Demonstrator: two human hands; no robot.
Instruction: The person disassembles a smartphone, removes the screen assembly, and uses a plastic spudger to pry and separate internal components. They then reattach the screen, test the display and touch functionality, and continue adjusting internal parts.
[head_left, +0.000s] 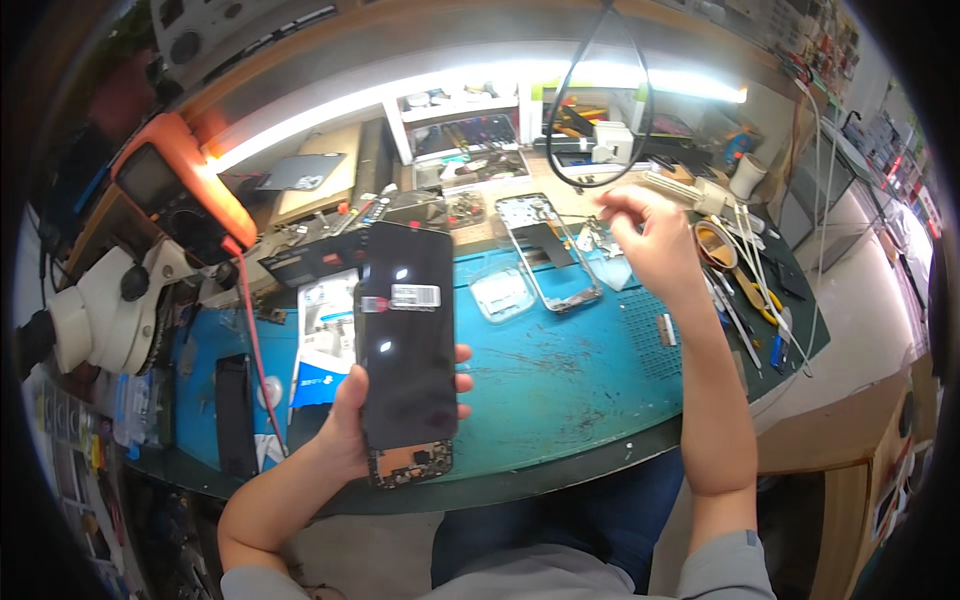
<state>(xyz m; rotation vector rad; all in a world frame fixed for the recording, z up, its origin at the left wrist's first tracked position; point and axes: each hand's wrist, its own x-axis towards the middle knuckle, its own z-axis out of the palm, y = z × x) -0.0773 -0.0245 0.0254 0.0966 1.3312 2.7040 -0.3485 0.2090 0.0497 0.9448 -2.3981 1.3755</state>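
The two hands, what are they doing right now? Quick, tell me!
Left hand: holding a dark phone screen by its long edges.
Right hand: raised, fingers partly curled; can't tell if they pinch anything small.

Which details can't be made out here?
All in the head view:
Dark phone screen: underside faces away.
Left hand: palm hidden behind the screen.
Right hand: too blurred to tell whether it pinches anything.
Orange multimeter: reading too dim.
White label: print too small.

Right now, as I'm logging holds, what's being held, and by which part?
The left grip holds a dark phone panel by its two long edges; whether the right grip holds anything cannot be told.
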